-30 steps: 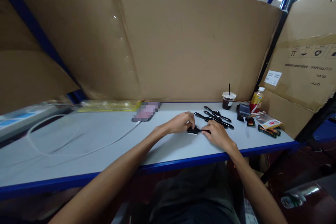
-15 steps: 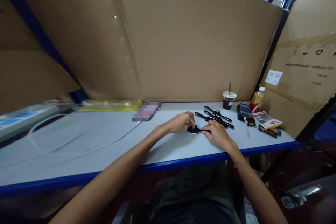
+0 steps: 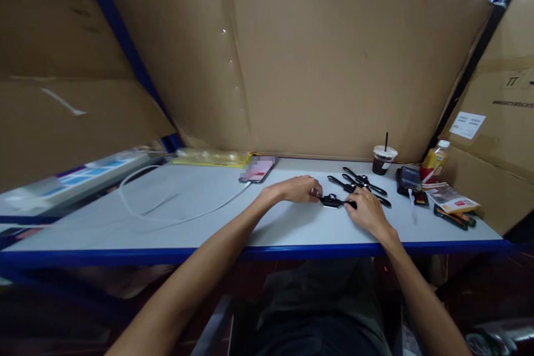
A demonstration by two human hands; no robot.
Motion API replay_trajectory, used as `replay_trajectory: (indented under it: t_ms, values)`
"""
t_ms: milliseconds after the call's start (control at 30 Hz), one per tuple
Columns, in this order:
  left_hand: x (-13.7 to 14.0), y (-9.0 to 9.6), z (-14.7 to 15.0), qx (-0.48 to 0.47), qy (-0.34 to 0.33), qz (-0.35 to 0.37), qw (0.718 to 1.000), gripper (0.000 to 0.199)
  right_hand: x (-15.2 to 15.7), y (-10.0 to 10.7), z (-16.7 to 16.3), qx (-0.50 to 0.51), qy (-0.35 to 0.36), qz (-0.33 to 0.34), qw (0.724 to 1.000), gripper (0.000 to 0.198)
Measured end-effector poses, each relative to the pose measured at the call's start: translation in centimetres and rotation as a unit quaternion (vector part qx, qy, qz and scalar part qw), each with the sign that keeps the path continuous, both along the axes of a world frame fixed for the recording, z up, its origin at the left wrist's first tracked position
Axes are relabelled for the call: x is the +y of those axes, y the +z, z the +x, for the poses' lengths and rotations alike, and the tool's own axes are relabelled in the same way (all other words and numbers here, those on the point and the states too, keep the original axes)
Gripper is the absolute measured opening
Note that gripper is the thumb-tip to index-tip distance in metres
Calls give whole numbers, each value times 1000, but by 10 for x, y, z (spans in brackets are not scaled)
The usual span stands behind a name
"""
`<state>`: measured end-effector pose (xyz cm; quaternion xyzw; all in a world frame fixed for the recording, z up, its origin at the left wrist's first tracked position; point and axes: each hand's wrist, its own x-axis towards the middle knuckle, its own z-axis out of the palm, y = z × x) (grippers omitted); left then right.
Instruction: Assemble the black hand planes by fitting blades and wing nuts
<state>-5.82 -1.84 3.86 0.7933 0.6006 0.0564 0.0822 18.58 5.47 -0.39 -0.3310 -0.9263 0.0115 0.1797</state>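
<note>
A black spokeshave (image 3: 332,201) with a pale blade edge lies level just above or on the white tabletop, between my two hands. My left hand (image 3: 303,188) has its fingers closed round the left handle. My right hand (image 3: 367,209) grips the right handle, its thumb along the near side. Just behind my right hand, more black spokeshaves (image 3: 366,180) lie slanted beside one another, partly covered by that hand.
Behind stands a cardboard wall (image 3: 308,67). A phone (image 3: 262,169) on a white cable (image 3: 212,207) lies left. To the right are a lidded drink cup (image 3: 381,161), a bottle (image 3: 434,161), a dark device (image 3: 409,179) and a packet (image 3: 453,198). The blue table edge (image 3: 292,253) runs in front.
My left hand has shifted from the spokeshave's middle out to its left handle, uncovering the body. My right hand keeps its hold. The camera has turned left, so the scene sits farther right.
</note>
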Motion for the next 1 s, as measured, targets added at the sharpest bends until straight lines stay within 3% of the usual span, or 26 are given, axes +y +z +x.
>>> replay_trajectory:
  t_ms: [100, 233, 367, 633, 1000]
  values:
    - [-2, 1, 7, 21, 8, 8, 1000, 35, 0, 0, 1, -3, -3, 1, 1000, 27]
    - [-4, 0, 18, 75, 0, 34, 997, 17, 0, -2, 0, -11, 28, 1, 1000, 31]
    - [-8, 1, 25, 87, 10, 45, 995, 16, 0, -4, 0, -12, 45, 12, 999, 32]
    - [-3, -4, 22, 52, 4, 39, 998, 37, 0, -7, 1, -27, 56, 37, 997, 41]
    - [0, -6, 20, 14, -5, 34, 999, 29, 3, -11, 2, -29, 65, 22, 997, 43]
